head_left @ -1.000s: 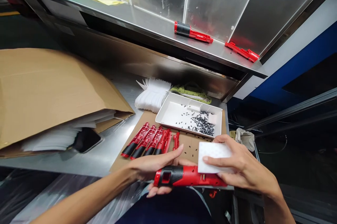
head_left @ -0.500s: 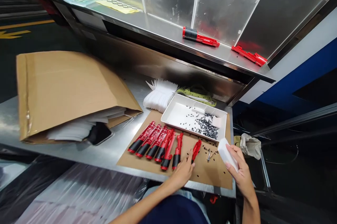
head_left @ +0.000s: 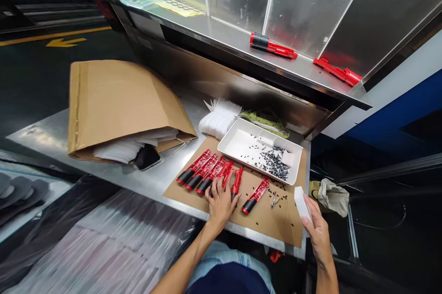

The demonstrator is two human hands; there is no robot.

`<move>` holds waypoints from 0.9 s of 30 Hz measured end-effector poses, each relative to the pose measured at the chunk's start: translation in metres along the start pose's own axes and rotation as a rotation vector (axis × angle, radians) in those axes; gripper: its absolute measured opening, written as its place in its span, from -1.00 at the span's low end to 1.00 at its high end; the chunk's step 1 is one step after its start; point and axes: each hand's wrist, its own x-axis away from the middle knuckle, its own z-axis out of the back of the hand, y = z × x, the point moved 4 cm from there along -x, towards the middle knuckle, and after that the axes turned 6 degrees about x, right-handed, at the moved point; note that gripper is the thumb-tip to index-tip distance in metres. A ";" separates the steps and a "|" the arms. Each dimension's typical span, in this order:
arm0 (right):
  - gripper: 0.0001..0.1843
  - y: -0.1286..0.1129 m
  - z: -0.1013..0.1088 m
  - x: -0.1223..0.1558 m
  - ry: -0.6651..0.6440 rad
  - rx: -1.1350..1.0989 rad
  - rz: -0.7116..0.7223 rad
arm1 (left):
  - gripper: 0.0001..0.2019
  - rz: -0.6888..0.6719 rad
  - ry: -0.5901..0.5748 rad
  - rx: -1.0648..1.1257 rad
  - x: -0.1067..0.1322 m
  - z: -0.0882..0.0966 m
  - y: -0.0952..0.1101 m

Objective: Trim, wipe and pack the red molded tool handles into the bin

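Note:
On a brown cardboard sheet [head_left: 276, 225], several red plastic housings with black grip sleeves lie in a slanted row, such as this red and black housing [head_left: 194, 166]. My left hand [head_left: 220, 204] rests on the right part of that row, fingers spread and touching the housings, partly covering them. Just right of it lies a separate red and black housing [head_left: 255, 196]. My right hand [head_left: 318, 227] grips a flat white foam-like piece [head_left: 303, 203] between thumb and fingers, above the sheet's right edge. A small metal clip-like tool [head_left: 274, 199] lies among scattered black bits.
Behind the housings stands a white tray [head_left: 226, 147] holding many small black pieces. A white foam stack [head_left: 221, 119] and a green patterned pouch [head_left: 265, 122] are beyond it. A carton [head_left: 127, 100] and a phone [head_left: 148, 158] occupy the left. Two red parts lie on the metal shelf [head_left: 224, 31].
My left hand has moved left from the separate housing onto the row. The white piece stays in my right hand, turned more edge-on. The whole view has shifted slightly.

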 end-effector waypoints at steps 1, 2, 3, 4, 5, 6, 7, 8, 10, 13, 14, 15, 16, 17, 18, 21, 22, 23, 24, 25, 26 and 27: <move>-0.44 0.002 0.001 0.001 0.001 -0.029 -0.016 | -0.39 -0.003 0.028 -0.003 0.000 -0.004 -0.002; -0.43 0.002 0.002 0.001 0.002 -0.053 -0.025 | -0.39 -0.011 0.050 -0.004 0.001 -0.009 -0.002; -0.43 0.003 0.001 0.001 -0.002 -0.071 -0.028 | -0.39 -0.021 0.069 -0.001 0.003 -0.014 0.000; -0.42 0.002 0.001 0.001 -0.008 -0.087 -0.026 | -0.39 -0.031 0.084 0.004 0.004 -0.019 0.003; -0.42 0.002 0.000 0.001 -0.014 -0.099 -0.022 | -0.40 -0.042 0.096 0.012 0.006 -0.023 0.006; -0.42 0.001 -0.001 0.001 -0.020 -0.110 -0.016 | -0.40 -0.053 0.105 0.023 0.008 -0.026 0.009; -0.42 0.000 -0.002 0.001 -0.024 -0.119 -0.012 | -0.41 -0.063 0.111 0.037 0.009 -0.027 0.012; -0.42 -0.001 -0.003 0.002 -0.025 -0.127 -0.009 | -0.41 -0.073 0.114 0.055 0.010 -0.028 0.013; -0.42 -0.001 -0.004 0.004 -0.025 -0.142 -0.010 | -0.43 -0.089 0.110 0.096 0.011 -0.026 0.013; -0.41 0.000 -0.006 0.006 -0.033 -0.152 -0.012 | -0.52 -0.099 0.093 0.170 0.010 -0.019 0.010; -0.41 0.000 -0.007 0.006 -0.036 -0.147 -0.010 | -0.57 -0.098 0.087 0.199 0.009 -0.017 0.009; -0.41 0.000 -0.008 0.006 -0.035 -0.139 -0.008 | -0.62 -0.096 0.082 0.232 0.008 -0.014 0.010; -0.40 0.000 -0.009 0.006 -0.030 -0.130 -0.005 | -0.67 -0.091 0.077 0.268 0.007 -0.011 0.010; -0.39 -0.001 -0.010 0.006 -0.025 -0.121 -0.001 | -0.72 -0.084 0.073 0.307 0.006 -0.008 0.011; -0.39 -0.003 -0.011 0.006 -0.018 -0.112 0.003 | -0.77 -0.071 0.069 0.351 0.004 -0.005 0.012; -0.38 -0.012 -0.013 0.006 0.011 -0.095 0.013 | -0.78 -0.003 0.070 0.499 0.002 0.012 0.007; -0.38 -0.015 -0.015 0.007 0.023 -0.093 0.012 | -0.76 0.023 0.067 0.556 0.002 0.020 0.004; -0.38 -0.019 -0.016 0.008 0.044 -0.088 0.011 | -0.74 0.045 0.057 0.619 0.003 0.029 0.000; -0.37 -0.024 -0.019 0.009 0.071 -0.073 0.011 | -0.71 0.062 0.035 0.689 0.004 0.038 -0.003; -0.38 -0.029 -0.022 0.009 0.099 -0.047 0.019 | -0.66 0.073 0.004 0.761 0.006 0.047 -0.005; -0.38 -0.035 -0.027 0.010 0.117 -0.013 0.042 | -0.60 0.075 -0.031 0.822 0.007 0.057 -0.004; -0.40 -0.042 -0.034 0.009 0.121 0.027 0.081 | -0.53 0.084 -0.085 0.899 0.010 0.065 -0.002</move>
